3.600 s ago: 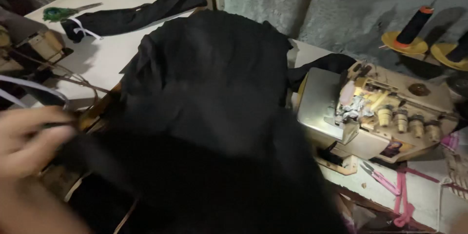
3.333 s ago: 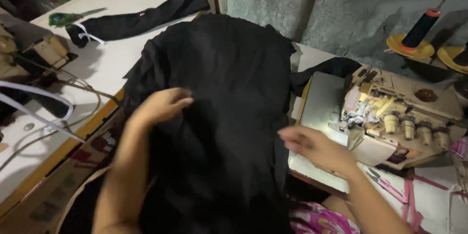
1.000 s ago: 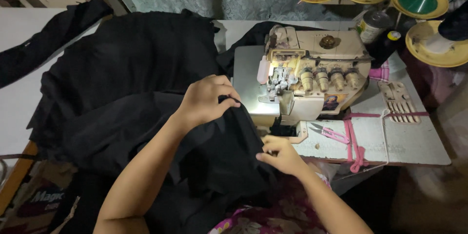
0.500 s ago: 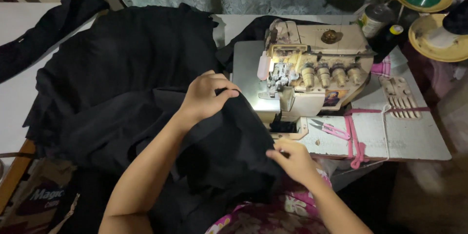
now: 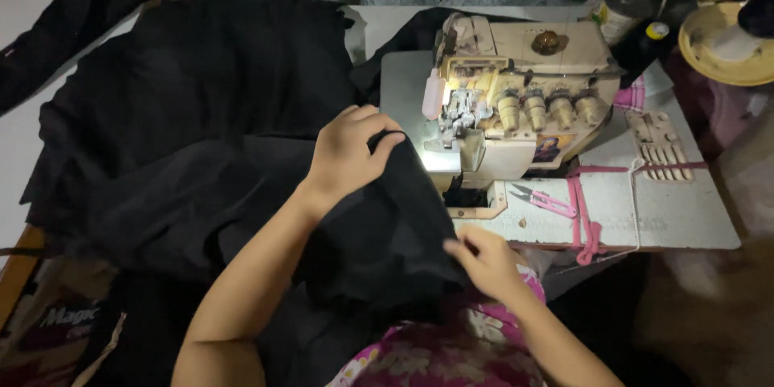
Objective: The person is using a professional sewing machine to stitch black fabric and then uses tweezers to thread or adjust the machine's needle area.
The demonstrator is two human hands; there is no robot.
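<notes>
left hand (image 5: 347, 151) curled, gripping black fabric (image 5: 201, 129) by the presser foot | right hand (image 5: 484, 262) pinching its near edge | fabric on table, left of overlock machine (image 5: 516, 97) — best kept taut, edge aligned | pink snips (image 5: 544, 200) beside

The left hand (image 5: 348, 153) sits at mid-frame, fingers curled and pinched, its bare forearm running down to the lower left. The right hand (image 5: 482, 260) sits lower right, fingers pinched together.
</notes>
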